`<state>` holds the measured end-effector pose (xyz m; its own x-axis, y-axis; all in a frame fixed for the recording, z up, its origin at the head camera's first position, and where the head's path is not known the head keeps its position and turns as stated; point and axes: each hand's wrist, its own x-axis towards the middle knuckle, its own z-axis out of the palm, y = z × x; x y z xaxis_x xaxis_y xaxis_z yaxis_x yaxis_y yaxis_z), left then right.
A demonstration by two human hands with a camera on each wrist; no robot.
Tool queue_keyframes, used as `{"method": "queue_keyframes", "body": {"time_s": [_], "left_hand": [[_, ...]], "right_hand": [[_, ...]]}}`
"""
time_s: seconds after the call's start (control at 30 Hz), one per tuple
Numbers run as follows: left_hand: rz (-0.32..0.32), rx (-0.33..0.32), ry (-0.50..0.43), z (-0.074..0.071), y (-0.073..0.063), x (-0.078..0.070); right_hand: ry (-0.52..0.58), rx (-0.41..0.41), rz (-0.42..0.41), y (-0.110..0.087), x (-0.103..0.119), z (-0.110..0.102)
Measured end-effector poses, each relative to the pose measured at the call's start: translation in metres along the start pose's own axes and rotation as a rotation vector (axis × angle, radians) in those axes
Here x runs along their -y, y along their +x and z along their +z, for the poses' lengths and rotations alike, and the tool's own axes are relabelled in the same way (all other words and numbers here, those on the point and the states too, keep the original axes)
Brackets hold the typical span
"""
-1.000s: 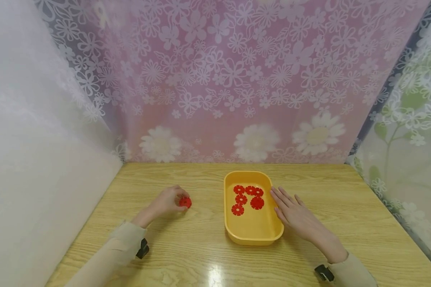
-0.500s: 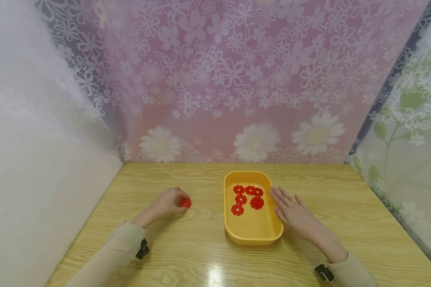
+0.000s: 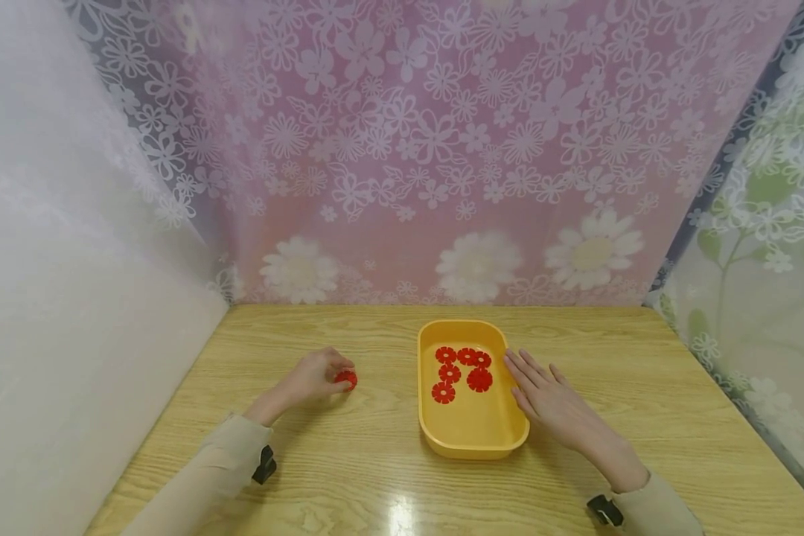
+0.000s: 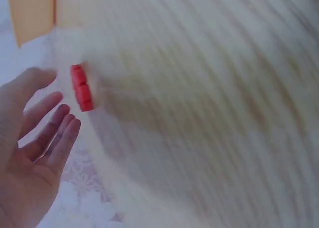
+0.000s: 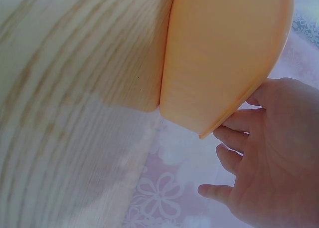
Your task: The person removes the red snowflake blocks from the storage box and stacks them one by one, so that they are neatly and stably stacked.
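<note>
Bent over a red notched snowflake disc (image 3: pixel 347 380) on the table, my left hand (image 3: pixel 313 378) has its thumb and index finger at the disc's edge. In the left wrist view the same red disc (image 4: pixel 81 88) appears edge-on and looks thick; whether several are stacked, I cannot tell. There the left hand (image 4: pixel 37 133) has loosely bent, spread fingers, and a small gap separates the fingertips from the disc. My right hand (image 3: pixel 552 402) rests its straight fingers along the right rim of a yellow tray (image 3: pixel 469 439). Several red snowflake discs (image 3: pixel 450 373) lie inside, some overlapping.
The wooden table (image 3: pixel 375 476) ends at a floral curtain (image 3: pixel 402 186) at the back. A pale wall covering (image 3: pixel 87 260) rises on the left and a leafy patterned one (image 3: pixel 764 298) on the right. A wood gap separates the left hand from the tray.
My left thumb and fingertips have shifted slightly over the red disc and now cover a little more of it. The right hand stays at the tray rim.
</note>
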<state>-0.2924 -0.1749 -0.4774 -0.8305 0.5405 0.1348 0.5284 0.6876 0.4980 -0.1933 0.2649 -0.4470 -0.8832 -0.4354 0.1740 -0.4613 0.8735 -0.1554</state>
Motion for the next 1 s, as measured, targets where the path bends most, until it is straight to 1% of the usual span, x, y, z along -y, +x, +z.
{"method": "queue_keyframes", "body": {"time_s": [0.07,0.17,0.27,0.4,0.5,0.63,0.73,0.83,1.0], "left_hand": [[-0.018,-0.028,-0.046,-0.001,0.003,-0.001],[-0.020,-0.075,-0.122,-0.004,0.007,-0.006],[0.011,-0.110,-0.165,-0.008,0.010,-0.012],[0.036,-0.132,-0.201,-0.010,0.016,-0.021],[0.037,-0.132,-0.221,-0.010,0.022,-0.027],[0.055,-0.141,-0.231,-0.008,0.032,-0.039],[0.090,-0.149,-0.233,-0.005,0.041,-0.051],[0.128,-0.141,-0.236,-0.002,0.052,-0.062],[0.188,-0.101,-0.231,0.004,0.067,-0.081]], "right_hand": [[-0.004,-0.004,0.000,0.000,-0.001,0.000],[-0.007,-0.007,0.002,0.000,-0.001,0.001],[-0.005,-0.003,0.009,-0.001,-0.001,0.000],[-0.004,-0.001,0.011,-0.002,-0.002,-0.001],[-0.010,-0.002,0.009,-0.002,-0.002,0.000],[-0.024,-0.008,0.000,-0.001,-0.003,0.002],[-0.039,-0.021,-0.014,-0.001,-0.004,0.003],[-0.049,-0.042,-0.028,-0.001,-0.003,0.003],[-0.056,-0.036,-0.025,0.000,-0.003,0.004]]}}
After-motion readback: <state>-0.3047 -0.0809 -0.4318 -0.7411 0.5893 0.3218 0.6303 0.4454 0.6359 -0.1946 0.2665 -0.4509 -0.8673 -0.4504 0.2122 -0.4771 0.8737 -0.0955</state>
